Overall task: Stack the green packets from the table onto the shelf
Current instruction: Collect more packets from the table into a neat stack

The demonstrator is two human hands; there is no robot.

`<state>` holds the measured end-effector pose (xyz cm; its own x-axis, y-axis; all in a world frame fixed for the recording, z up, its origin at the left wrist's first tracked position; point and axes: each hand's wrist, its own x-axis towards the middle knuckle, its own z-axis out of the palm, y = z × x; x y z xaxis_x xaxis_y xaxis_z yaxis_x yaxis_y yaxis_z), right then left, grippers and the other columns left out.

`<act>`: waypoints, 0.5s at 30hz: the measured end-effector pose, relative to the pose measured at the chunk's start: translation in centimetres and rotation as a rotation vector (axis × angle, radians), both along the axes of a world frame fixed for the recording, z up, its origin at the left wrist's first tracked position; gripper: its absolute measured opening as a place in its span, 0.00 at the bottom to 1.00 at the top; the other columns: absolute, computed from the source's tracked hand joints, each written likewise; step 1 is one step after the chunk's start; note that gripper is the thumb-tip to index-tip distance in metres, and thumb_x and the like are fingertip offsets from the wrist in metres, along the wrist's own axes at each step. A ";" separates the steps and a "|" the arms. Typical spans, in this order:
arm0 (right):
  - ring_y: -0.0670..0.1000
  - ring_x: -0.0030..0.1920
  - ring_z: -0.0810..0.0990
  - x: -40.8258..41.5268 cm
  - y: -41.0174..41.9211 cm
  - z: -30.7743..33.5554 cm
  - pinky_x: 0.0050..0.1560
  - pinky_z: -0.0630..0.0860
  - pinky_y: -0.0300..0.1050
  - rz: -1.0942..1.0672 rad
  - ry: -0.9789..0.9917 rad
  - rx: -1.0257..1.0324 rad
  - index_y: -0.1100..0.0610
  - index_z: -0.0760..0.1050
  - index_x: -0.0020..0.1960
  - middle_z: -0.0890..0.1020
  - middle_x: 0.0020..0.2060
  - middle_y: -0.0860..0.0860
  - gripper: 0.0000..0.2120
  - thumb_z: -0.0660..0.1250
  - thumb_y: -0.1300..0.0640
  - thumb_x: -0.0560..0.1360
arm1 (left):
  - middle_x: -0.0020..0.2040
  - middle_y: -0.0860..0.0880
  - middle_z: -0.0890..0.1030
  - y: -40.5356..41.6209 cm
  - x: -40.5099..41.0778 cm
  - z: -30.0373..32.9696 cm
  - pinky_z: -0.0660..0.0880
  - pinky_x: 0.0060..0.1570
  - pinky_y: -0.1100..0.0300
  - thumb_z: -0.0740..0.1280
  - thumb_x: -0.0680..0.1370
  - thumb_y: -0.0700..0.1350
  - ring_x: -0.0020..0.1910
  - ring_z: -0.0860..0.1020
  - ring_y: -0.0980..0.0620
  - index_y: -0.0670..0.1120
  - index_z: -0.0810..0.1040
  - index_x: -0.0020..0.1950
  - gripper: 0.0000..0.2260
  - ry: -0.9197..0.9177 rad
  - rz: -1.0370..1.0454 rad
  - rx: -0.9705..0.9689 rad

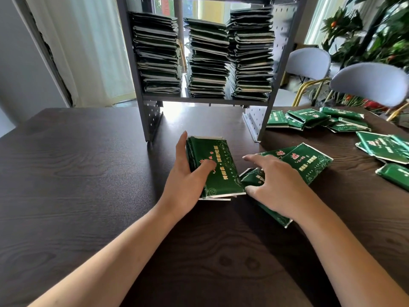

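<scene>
shelf [141, 89] on table [77, 173], packets [309, 120] right

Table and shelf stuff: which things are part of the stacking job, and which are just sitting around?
Part of the job:
small stack under the left hand
packet at the right hand
loose packets
shelf and its three stacks

Just sitting around:
chairs
plants
curtain
</scene>
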<state>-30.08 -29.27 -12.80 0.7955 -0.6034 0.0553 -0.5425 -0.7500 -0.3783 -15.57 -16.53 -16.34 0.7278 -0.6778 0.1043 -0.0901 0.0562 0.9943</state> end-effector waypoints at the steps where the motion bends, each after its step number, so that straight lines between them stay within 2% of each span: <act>1: 0.52 0.68 0.73 0.0 -0.1 -0.1 0.62 0.67 0.42 -0.011 -0.023 0.002 0.42 0.66 0.76 0.72 0.71 0.49 0.33 0.73 0.54 0.73 | 0.59 0.52 0.83 0.0 0.0 0.0 0.78 0.62 0.44 0.71 0.66 0.57 0.56 0.84 0.50 0.67 0.55 0.78 0.43 0.007 -0.001 -0.002; 6: 0.54 0.70 0.70 0.3 -0.1 -0.7 0.65 0.67 0.45 -0.056 -0.056 0.024 0.44 0.67 0.75 0.73 0.68 0.52 0.34 0.75 0.50 0.71 | 0.59 0.52 0.83 -0.1 0.0 0.0 0.78 0.62 0.45 0.70 0.71 0.50 0.54 0.84 0.52 0.66 0.54 0.79 0.41 0.021 -0.003 -0.004; 11: 0.57 0.67 0.72 0.3 -0.3 -1.0 0.63 0.73 0.50 -0.151 -0.010 -0.002 0.46 0.65 0.76 0.73 0.66 0.54 0.36 0.73 0.41 0.72 | 0.59 0.53 0.83 -0.1 0.0 -0.1 0.78 0.62 0.44 0.71 0.75 0.48 0.53 0.85 0.52 0.65 0.53 0.80 0.39 0.014 -0.012 0.000; 13: 0.56 0.65 0.73 0.4 -0.3 -0.9 0.61 0.73 0.48 -0.151 0.010 -0.002 0.47 0.67 0.74 0.74 0.64 0.54 0.33 0.72 0.40 0.73 | 0.58 0.54 0.83 -0.1 0.0 0.0 0.78 0.62 0.44 0.71 0.77 0.46 0.53 0.85 0.53 0.64 0.53 0.80 0.39 0.018 -0.009 -0.001; 15: 0.54 0.62 0.75 0.4 -0.2 -0.7 0.55 0.70 0.44 -0.134 0.003 0.015 0.48 0.72 0.70 0.75 0.60 0.52 0.28 0.72 0.41 0.73 | 0.57 0.54 0.84 -0.1 0.0 0.0 0.78 0.62 0.44 0.70 0.73 0.49 0.53 0.85 0.52 0.65 0.55 0.79 0.39 0.013 -0.003 0.003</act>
<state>-29.70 -29.51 -13.54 0.7078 -0.7050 0.0437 -0.6385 -0.6650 -0.3874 -15.52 -16.60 -16.31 0.7270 -0.6803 0.0930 -0.0774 0.0534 0.9956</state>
